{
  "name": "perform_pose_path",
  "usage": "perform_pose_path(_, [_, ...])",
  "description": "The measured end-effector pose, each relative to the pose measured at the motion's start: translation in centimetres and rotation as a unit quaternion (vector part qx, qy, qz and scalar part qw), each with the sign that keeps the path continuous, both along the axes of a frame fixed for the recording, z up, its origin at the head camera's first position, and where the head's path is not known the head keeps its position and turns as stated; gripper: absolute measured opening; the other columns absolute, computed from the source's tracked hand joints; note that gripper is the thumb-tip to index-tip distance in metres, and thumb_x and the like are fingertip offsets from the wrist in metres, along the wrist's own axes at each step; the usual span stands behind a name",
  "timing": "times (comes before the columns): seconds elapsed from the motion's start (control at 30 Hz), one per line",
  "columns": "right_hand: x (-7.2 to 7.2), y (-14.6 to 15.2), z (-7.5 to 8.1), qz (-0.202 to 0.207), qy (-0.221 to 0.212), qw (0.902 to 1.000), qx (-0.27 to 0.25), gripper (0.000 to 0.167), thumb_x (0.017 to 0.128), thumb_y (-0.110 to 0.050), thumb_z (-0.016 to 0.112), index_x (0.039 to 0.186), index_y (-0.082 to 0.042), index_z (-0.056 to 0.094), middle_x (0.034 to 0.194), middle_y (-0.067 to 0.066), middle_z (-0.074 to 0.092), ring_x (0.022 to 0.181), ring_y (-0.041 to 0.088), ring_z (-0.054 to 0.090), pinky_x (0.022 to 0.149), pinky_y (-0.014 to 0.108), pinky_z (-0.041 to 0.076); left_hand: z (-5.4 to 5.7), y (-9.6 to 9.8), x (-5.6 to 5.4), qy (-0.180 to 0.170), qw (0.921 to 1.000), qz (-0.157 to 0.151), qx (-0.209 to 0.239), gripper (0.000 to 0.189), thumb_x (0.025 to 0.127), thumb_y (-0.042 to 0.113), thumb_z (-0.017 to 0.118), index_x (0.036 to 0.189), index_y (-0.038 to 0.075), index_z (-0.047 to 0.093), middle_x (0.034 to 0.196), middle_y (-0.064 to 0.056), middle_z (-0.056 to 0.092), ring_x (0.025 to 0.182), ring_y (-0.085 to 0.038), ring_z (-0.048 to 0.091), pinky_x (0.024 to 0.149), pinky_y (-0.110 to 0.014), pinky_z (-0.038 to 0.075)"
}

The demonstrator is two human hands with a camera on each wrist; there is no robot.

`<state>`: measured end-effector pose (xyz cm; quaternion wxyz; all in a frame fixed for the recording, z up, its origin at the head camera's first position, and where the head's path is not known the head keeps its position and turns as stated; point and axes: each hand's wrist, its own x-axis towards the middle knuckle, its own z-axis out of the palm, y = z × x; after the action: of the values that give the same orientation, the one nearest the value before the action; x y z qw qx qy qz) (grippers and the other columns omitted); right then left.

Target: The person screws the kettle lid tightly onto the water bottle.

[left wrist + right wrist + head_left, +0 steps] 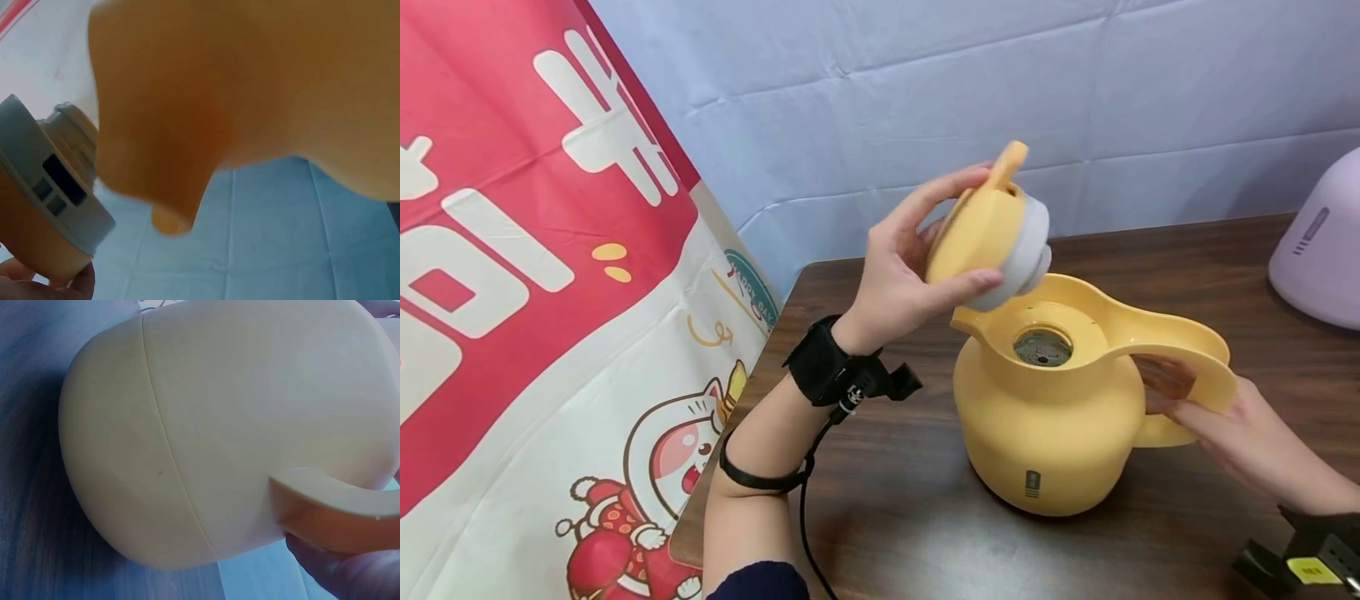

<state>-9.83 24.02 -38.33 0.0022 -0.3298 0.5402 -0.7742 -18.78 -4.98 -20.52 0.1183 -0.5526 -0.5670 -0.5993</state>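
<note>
My left hand (pixel 898 267) grips the yellow and grey lid (pixel 981 242) of an insulated jug, tilted on its side and raised at the jug's upper left. The lid's grey underside points right. In the left wrist view the lid (pixel 44 194) shows at the left, fingers under its edge. Below it the yellow jug (pixel 1048 425) stands upright on the table, its round metallic mouth (pixel 1042 347) uncovered and its spout pointing left. With my right hand (pixel 1232 425) I hold the jug's handle (pixel 1213 367), fingers partly hidden behind it. The right wrist view shows the jug's smooth side (pixel 219 425) up close.
A lilac vessel (pixel 1326 250) stands at the table's far right, cut off by the frame. Pale blue cloth (pixel 962 100) hangs behind the dark wooden table (pixel 887 500). A red and white printed sheet (pixel 512 375) covers the left side. A black cable runs from my left wrist.
</note>
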Motion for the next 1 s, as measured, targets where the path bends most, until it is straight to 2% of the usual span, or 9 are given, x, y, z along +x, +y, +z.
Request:
perform_pose_path(0.1, [0.0,-0.2,0.2,0.003,0.010,0.9999,-0.001,0.065,0.085,0.030,0.018,0.141,0.003,0.038,0.137,0.010,0.050,0.115,0.018,0.056,0.081,0.029,0.052,-0.2,0.5,0.1,0.047,0.9969,0.037,-0.051,0.065,0.067,-0.011,0.079,0.124,-0.017,0.049,0.131,-0.028,0.049,0.118,-0.020,0.049,0.094,-0.038,0.042])
perform_pose_path(0.23, [0.0,-0.3,0.4,0.001,0.022,0.9997,0.007,0.066,0.084,0.031,0.018,0.142,0.005,0.034,0.141,0.010,0.046,0.123,0.016,0.050,0.083,0.029,0.052,-0.5,1.2,0.3,0.125,0.9810,0.090,-0.119,0.065,0.068,0.008,0.084,0.124,-0.010,0.056,0.132,-0.019,0.054,0.120,-0.012,0.043,0.098,-0.030,0.034])
perform_pose_path(0.4, [0.0,-0.1,0.3,-0.007,0.022,0.9996,0.017,0.068,0.083,0.031,0.018,0.143,0.004,0.035,0.142,0.008,0.045,0.125,0.014,0.047,0.083,0.028,0.051,-0.8,2.1,0.6,0.166,0.9637,0.097,-0.185,0.064,0.074,0.020,0.082,0.127,-0.005,0.057,0.135,-0.014,0.052,0.123,-0.009,0.037,0.102,-0.026,0.030])
perform_pose_path(0.63, [0.0,-0.1,0.1,-0.011,0.015,0.9998,0.010,0.067,0.084,0.031,0.018,0.142,0.002,0.038,0.141,0.007,0.048,0.123,0.014,0.050,0.083,0.029,0.052,-1.4,2.8,1.1,0.229,0.9318,0.093,-0.266,0.062,0.077,0.032,0.079,0.128,0.001,0.059,0.137,-0.013,0.051,0.122,-0.015,0.035,0.103,-0.023,0.025])
perform_pose_path(0.7, [0.0,-0.2,0.1,-0.006,0.017,0.9998,0.005,0.066,0.084,0.031,0.018,0.141,0.003,0.038,0.140,0.009,0.048,0.122,0.016,0.051,0.083,0.029,0.052,-1.6,2.8,1.2,0.241,0.9253,0.096,-0.277,0.061,0.078,0.035,0.078,0.127,0.003,0.061,0.137,-0.014,0.050,0.122,-0.016,0.035,0.103,-0.022,0.024])
perform_pose_path(0.77, [0.0,-0.3,0.2,-0.004,0.019,0.9998,0.005,0.064,0.085,0.030,0.019,0.141,0.004,0.037,0.140,0.010,0.048,0.122,0.016,0.051,0.083,0.029,0.052,-1.7,2.8,1.3,0.252,0.9207,0.099,-0.281,0.059,0.079,0.036,0.077,0.127,0.005,0.061,0.137,-0.014,0.050,0.123,-0.016,0.035,0.105,-0.023,0.023])
perform_pose_path(0.87, [0.0,-0.4,0.2,-0.006,0.017,0.9998,0.008,0.063,0.086,0.030,0.019,0.141,0.004,0.037,0.140,0.009,0.048,0.122,0.016,0.051,0.082,0.030,0.052,-1.7,2.8,1.4,0.261,0.9181,0.097,-0.282,0.055,0.081,0.035,0.075,0.126,0.007,0.062,0.138,-0.014,0.050,0.125,-0.016,0.034,0.106,-0.024,0.022])
perform_pose_path(1.0, [0.0,-0.4,0.2,-0.001,0.016,0.9999,0.003,0.065,0.085,0.030,0.019,0.141,0.003,0.038,0.140,0.009,0.048,0.121,0.016,0.052,0.082,0.030,0.052,-1.6,2.7,1.4,0.257,0.9153,0.095,-0.295,0.051,0.084,0.035,0.073,0.127,0.009,0.062,0.138,-0.012,0.049,0.125,-0.015,0.034,0.105,-0.023,0.022])
